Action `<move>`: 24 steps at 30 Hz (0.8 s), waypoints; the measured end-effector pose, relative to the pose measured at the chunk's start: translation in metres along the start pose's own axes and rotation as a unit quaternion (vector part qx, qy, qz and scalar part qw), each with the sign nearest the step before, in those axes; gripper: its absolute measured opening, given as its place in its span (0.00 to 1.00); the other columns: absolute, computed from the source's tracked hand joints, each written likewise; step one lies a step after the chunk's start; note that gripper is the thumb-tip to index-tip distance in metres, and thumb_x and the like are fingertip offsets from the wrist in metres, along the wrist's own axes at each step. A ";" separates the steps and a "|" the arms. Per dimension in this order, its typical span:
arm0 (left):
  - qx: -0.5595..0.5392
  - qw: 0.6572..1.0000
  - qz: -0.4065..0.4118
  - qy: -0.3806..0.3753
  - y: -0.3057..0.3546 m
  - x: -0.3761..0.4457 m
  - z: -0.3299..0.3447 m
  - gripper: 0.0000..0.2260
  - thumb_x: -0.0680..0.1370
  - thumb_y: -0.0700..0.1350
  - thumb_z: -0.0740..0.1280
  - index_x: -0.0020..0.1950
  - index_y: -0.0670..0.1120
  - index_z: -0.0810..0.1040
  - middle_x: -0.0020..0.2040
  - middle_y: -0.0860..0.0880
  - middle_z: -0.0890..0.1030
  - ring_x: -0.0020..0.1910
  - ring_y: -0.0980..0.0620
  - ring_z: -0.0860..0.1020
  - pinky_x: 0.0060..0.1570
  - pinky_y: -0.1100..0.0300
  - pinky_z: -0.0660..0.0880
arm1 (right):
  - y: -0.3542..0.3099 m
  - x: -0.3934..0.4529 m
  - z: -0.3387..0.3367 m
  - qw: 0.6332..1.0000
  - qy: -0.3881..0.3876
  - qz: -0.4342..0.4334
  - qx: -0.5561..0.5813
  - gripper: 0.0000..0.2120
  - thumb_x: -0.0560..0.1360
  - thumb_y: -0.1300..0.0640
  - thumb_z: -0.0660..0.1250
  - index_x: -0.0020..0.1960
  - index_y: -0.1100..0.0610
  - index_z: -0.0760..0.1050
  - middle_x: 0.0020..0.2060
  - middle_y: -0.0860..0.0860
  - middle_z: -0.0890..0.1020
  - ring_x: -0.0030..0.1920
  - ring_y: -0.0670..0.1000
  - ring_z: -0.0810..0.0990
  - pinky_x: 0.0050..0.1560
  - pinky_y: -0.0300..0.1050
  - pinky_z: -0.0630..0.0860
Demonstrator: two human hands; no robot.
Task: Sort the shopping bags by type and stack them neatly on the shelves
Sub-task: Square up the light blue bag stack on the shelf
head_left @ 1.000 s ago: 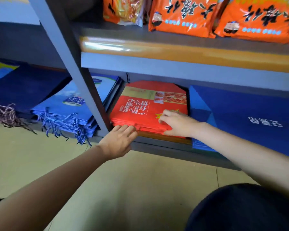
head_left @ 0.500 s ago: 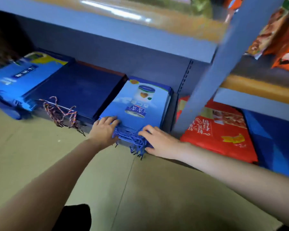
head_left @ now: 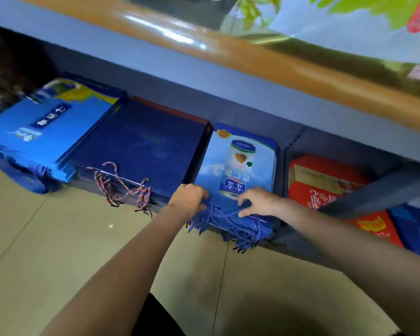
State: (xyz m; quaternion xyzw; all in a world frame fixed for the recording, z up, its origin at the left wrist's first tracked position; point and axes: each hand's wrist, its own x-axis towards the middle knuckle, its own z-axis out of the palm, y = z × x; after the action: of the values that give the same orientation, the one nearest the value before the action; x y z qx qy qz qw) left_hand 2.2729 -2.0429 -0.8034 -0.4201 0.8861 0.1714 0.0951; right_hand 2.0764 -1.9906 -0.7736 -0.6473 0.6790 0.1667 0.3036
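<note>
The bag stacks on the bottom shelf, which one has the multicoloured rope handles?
The dark navy stack, second from the left; its red-white-blue cords hang over the front edge. The can-print stack has plain blue cords.

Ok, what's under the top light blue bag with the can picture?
More flat bags of the same stack, only edges and blue cord handles showing. Their faces are covered, as is the shelf beneath.

— We list, bottom shelf (head_left: 298, 246), left to right: bright blue bags (head_left: 34, 137), navy bags (head_left: 141, 144), sky-blue bags (head_left: 238, 166), red bags (head_left: 325, 183).

— Hands?

— We log left hand (head_left: 188, 198) and right hand (head_left: 258, 202) gripping the sky-blue stack's front edge, above its blue cord handles (head_left: 230, 224).
</note>
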 end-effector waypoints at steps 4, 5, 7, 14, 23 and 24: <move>-0.021 0.997 -0.040 -0.057 0.003 0.009 0.000 0.15 0.76 0.50 0.67 0.61 0.49 0.77 0.60 0.46 0.78 0.59 0.45 0.75 0.57 0.55 0.72 | 0.007 0.008 0.002 0.999 0.001 0.018 0.028 0.09 0.77 0.54 0.66 0.41 0.58 0.77 0.45 0.58 0.80 0.45 0.54 0.76 0.43 0.44 0.68; -0.022 0.996 -0.041 -0.075 0.004 0.007 0.004 0.15 0.76 0.51 0.67 0.61 0.49 0.78 0.59 0.46 0.79 0.59 0.45 0.76 0.56 0.54 0.73 | 0.010 0.010 0.011 0.999 0.012 0.029 0.034 0.12 0.78 0.55 0.64 0.36 0.56 0.72 0.41 0.58 0.78 0.42 0.53 0.75 0.42 0.43 0.69; -0.014 0.994 -0.034 -0.103 0.000 0.001 0.012 0.16 0.75 0.53 0.67 0.61 0.50 0.78 0.59 0.47 0.79 0.59 0.46 0.76 0.55 0.55 0.73 | 0.023 0.017 0.028 0.993 0.064 0.052 0.082 0.17 0.79 0.59 0.61 0.32 0.55 0.65 0.35 0.55 0.74 0.38 0.54 0.79 0.40 0.45 0.76; 0.029 0.988 0.077 -0.133 -0.009 0.019 -0.013 0.25 0.75 0.55 0.67 0.69 0.48 0.68 0.66 0.47 0.69 0.65 0.46 0.69 0.63 0.54 0.67 | 0.009 0.028 -0.005 0.982 0.096 0.001 0.165 0.13 0.78 0.54 0.64 0.55 0.63 0.77 0.54 0.58 0.80 0.56 0.56 0.77 0.47 0.42 0.68; 0.006 0.978 0.113 -0.175 -0.024 0.014 -0.014 0.29 0.74 0.48 0.70 0.72 0.47 0.63 0.71 0.46 0.64 0.68 0.45 0.65 0.63 0.54 0.65 | -0.028 0.028 -0.008 0.996 -0.085 0.012 -0.012 0.40 0.70 0.44 0.72 0.74 0.54 0.57 0.69 0.57 0.61 0.70 0.58 0.61 0.66 0.47 0.63; 0.016 0.977 0.116 -0.180 -0.021 0.015 -0.018 0.29 0.74 0.47 0.70 0.72 0.47 0.63 0.71 0.45 0.64 0.68 0.45 0.66 0.63 0.54 0.66 | -0.028 0.025 -0.011 0.996 -0.087 0.017 -0.011 0.40 0.70 0.45 0.72 0.74 0.55 0.57 0.70 0.57 0.62 0.69 0.57 0.62 0.65 0.46 0.63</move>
State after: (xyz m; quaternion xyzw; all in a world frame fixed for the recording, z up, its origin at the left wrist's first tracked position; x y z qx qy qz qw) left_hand 2.2794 -2.0727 -0.7961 -0.2755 0.8994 0.2404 0.2395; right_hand 2.1026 -2.0195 -0.7760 -0.6220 0.6590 0.2354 0.3514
